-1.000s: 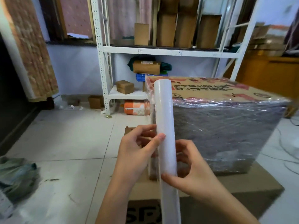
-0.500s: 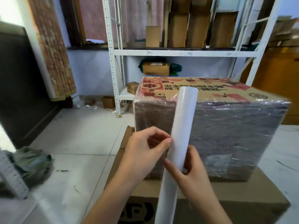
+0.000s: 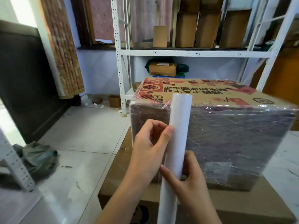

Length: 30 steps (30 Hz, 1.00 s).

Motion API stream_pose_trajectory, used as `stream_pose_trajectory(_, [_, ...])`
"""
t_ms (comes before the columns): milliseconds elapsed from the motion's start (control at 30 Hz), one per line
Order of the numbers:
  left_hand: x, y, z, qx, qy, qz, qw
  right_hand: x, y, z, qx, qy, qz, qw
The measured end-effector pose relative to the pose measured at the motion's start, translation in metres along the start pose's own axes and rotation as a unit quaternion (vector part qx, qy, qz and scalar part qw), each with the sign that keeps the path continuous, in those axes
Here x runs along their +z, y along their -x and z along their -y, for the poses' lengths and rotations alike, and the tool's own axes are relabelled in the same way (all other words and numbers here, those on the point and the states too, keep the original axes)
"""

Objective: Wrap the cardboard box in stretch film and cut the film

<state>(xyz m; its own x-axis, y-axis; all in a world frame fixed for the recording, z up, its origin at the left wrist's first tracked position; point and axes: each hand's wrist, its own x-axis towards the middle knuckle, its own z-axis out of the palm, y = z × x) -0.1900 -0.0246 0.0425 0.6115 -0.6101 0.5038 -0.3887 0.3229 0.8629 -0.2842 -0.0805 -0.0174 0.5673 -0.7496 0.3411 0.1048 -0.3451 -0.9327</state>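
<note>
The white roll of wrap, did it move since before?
Yes. The film roll has swung rightward along the cardboard box: earlier it stood at the box's left corner, now it stands right of that corner, gripped by both hands.

The cardboard box (image 3: 202,94) wrapped in film carries a line of large dark Chinese characters on its top face — they stand upside down to the camera and are too hard to make out reliably. Toward the top's right edge sits a round logo mark, unreadable. The lower cardboard box (image 3: 210,206) under it shows part of a black printed emblem on its front, cut off by the frame's bottom edge. Behind the wrapped box, the white shelf rail (image 3: 186,53) bears small handwritten marks — one looks like "43".
</note>
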Motion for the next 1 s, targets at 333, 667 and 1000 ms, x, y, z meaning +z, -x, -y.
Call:
stream_pose_trajectory(333, [0.010,0.001,0.009,-0.022,-0.025,-0.068,0.997,0.009,-0.007,0.013,0.013,-0.066,-0.006,0.998])
stream_pose_trajectory(667, [-0.002,-0.011,0.014,-0.021,0.115,-0.065,0.991,0.008,-0.027,0.033,-0.046,0.012,0.079,0.996])
stream_pose_trajectory(1000, [0.004,-0.008,0.039,0.107,-0.029,-0.104,0.988,0.025,-0.025,0.022,-0.006,-0.098,-0.053,0.994])
